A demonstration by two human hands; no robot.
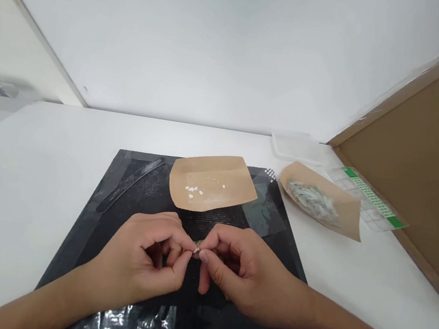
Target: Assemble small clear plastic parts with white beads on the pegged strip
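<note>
White worktop (pixel 29 169) and white wall formed the setting, with a black plastic mat (pixel 81 232) laid at the near edge. Over the middle of that mat, a tiny pale fragment (pixel 197 247) was pinched between the fingertips of both hands; its material could not be told at this size. The left hand (pixel 142 263) was curled closed, thumb and forefinger nipping the fragment from the left. The right hand (pixel 236 274) was likewise closed, its fingertips meeting the same piece from the right. Just beyond the hands, a tan paper sheet with rounded corners (pixel 216 183) lay on the mat and bore a few small white chips (pixel 194 189). A long dark flat file-like stick (pixel 129 184) rested on the mat's left part. Off the mat to the right lay a second tan paper sheet holding a heap of pale grey shreds (pixel 313 199), beside a clear strip with green edging (pixel 371 201). Judged risk: the fragment, so small and held only at the fingertips, could slip out and be lost against the glossy mat.
</note>
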